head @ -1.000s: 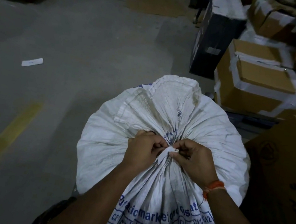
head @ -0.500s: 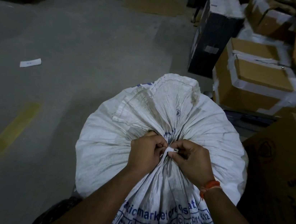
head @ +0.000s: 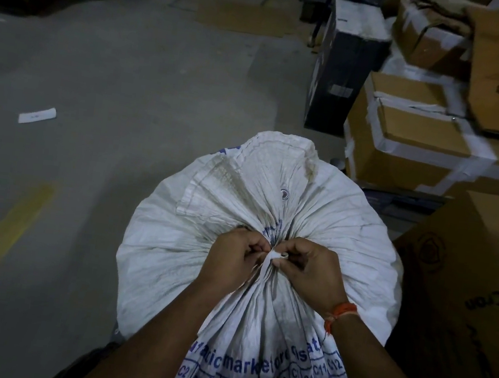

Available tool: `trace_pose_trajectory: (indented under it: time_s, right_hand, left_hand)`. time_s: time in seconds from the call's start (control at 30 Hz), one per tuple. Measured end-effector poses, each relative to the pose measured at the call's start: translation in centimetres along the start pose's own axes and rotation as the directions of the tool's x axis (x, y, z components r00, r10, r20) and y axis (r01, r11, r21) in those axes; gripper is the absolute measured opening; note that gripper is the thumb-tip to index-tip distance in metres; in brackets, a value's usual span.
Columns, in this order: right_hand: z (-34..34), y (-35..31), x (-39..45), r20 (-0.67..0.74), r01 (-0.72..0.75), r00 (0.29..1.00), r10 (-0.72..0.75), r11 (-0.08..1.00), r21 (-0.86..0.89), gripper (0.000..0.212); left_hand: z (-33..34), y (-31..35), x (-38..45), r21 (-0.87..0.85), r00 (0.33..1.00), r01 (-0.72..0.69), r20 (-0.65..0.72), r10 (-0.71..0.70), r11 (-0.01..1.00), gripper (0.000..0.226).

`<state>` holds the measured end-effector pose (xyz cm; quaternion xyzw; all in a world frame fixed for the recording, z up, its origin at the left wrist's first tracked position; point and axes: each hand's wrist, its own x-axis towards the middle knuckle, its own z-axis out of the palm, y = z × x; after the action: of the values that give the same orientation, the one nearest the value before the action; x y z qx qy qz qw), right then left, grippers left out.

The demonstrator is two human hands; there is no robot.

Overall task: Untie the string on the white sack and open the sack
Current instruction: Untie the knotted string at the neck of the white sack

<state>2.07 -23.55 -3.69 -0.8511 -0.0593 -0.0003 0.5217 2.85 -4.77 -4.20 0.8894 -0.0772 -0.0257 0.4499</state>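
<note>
White woven sack (head: 169,257), printed in blue along its lower edge, fills the lower centre of the frame, standing on the concrete floor (head: 112,91). We note its mouth is gathered into a tight neck at centre, pleats radiating outward, and a flap of loose fabric with a metal eyelet (head: 284,192) lies above the neck, toward upper centre.

Both hands are at the neck. Left hand (head: 232,259) is curled closed, fingertips pinched on the gathered fabric just left of the tie. Right hand (head: 310,273), with an orange wrist thread (head: 340,312), is also curled, thumb and forefinger nipping a small white knot or string end (head: 279,256) between the two hands. We cannot make out the string's run around the neck; it is too small and the light too dim.

Progress, as we judge it: early. The neck is cinched, the pleats tight, no opening visible. The knot looks intact or only being picked at. Left to do: loosen and pull the string free, then spread the mouth open.

Taped cardboard cartons (head: 422,142) stack along the right of the frame, clear of the work.
</note>
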Motion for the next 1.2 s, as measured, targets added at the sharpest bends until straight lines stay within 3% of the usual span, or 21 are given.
trace_pose_trajectory:
  time_s: [0.27,0.77,1.2]
  right_hand:
    - [0.0,0.0,0.0,-0.001,-0.003,1.0,0.003,1.0,0.013,0.018]
    - [0.0,-0.2,-0.1,-0.015,-0.006,1.0,0.006,1.0,0.028,0.018]
    - [-0.1,-0.1,0.0,-0.004,-0.002,1.0,0.002,0.999,0.037,0.019]
  left_hand:
    - [-0.9,-0.1,0.1,0.033,0.999,-0.019,0.026,0.018,0.999,0.015]
    - [0.7,0.6,-0.3,0.042,0.991,0.013,-0.131,-0.008,0.999,0.023]
    - [-1.3,-1.0,-0.1,-0.039,0.999,0.042,0.002,-0.042,0.998,0.017]
